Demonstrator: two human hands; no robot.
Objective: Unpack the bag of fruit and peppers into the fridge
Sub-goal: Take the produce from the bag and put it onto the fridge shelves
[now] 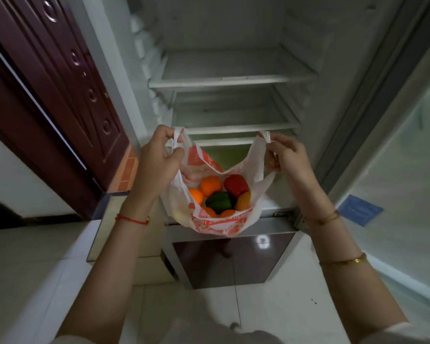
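Observation:
A white plastic bag (219, 224) with orange print hangs open in front of the open fridge (233, 75). My left hand (157, 160) grips its left handle and my right hand (288, 155) grips its right handle, pulling the mouth wide. Inside the bag lie several oranges (211, 185), a red pepper (236, 185), a green pepper (219, 202) and a yellow-orange pepper (243, 201). The fridge's upper shelf (233, 79) and the shelf below it (236, 126) are white and bare.
The fridge door (395, 170) stands open on the right with a blue label on it. A dark red wooden door (60, 95) is at the left. The closed dark lower fridge compartment (233, 259) sits under the bag, above a pale tiled floor.

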